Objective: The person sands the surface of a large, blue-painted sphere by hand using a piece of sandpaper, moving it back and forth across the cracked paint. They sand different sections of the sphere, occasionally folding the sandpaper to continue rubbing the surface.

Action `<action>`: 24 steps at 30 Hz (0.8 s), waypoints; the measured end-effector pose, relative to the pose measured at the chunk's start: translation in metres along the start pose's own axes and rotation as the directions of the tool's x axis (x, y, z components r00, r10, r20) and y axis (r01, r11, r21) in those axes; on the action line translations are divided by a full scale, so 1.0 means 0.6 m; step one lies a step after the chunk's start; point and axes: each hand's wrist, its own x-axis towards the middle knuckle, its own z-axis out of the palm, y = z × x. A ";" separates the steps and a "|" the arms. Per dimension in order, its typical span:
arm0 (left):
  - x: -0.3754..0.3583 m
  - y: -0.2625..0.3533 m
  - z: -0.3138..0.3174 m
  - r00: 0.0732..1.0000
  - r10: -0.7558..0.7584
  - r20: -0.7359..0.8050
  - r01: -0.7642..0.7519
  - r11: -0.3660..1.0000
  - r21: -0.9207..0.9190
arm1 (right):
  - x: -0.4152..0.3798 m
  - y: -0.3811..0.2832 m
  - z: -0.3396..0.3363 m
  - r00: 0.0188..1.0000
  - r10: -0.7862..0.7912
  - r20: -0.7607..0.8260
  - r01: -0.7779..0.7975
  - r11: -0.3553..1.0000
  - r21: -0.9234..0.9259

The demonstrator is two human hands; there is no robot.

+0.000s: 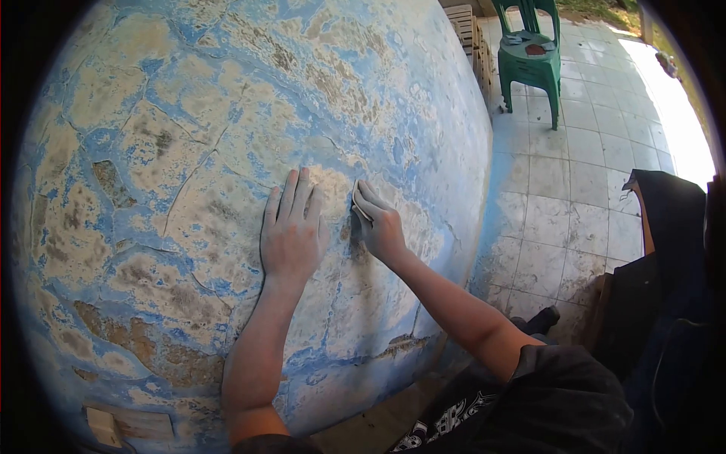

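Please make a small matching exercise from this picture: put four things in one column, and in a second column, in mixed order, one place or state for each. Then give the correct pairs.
Things:
1. left hand
2. right hand
3. green plastic chair
4. wall

Places or states:
A. stands on the tiled floor, far behind
B. blue paint worn away in patches, with cracks
C. lies flat and open on the wall, fingers spread
D. closed around a small sanding pad, pressing it to the wall

Pairs: 1-C, 2-D, 3-A, 4-B
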 end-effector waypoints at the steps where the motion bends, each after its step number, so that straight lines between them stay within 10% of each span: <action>1: 0.000 0.002 0.001 1.000 0.001 0.005 -0.001 1.000 0.002 | -0.022 -0.014 0.005 0.999 -0.033 0.042 0.031 0.998 0.046; 6: -0.006 0.006 0.006 0.999 0.015 0.037 -0.014 1.000 -0.027 | -0.026 0.025 0.010 0.998 -0.046 0.045 0.044 0.998 0.044; 8: -0.004 0.008 0.006 1.000 0.022 0.018 -0.021 1.000 -0.022 | 0.009 0.039 0.016 0.953 0.288 -0.091 -0.276 0.953 0.123; 13: 0.021 0.004 -0.001 1.000 -0.017 -0.002 0.017 0.999 -0.038 | -0.039 -0.014 0.009 0.994 -0.101 0.049 0.099 0.995 0.033; 20: 0.016 0.012 0.013 1.000 0.004 0.030 -0.004 1.000 0.012 | 0.003 0.043 -0.003 0.980 0.197 -0.039 -0.193 0.977 0.096; 24: 0.009 0.014 0.014 0.999 0.001 0.047 -0.002 1.000 0.003 | -0.049 0.002 -0.012 0.984 -0.047 0.174 0.031 0.995 0.093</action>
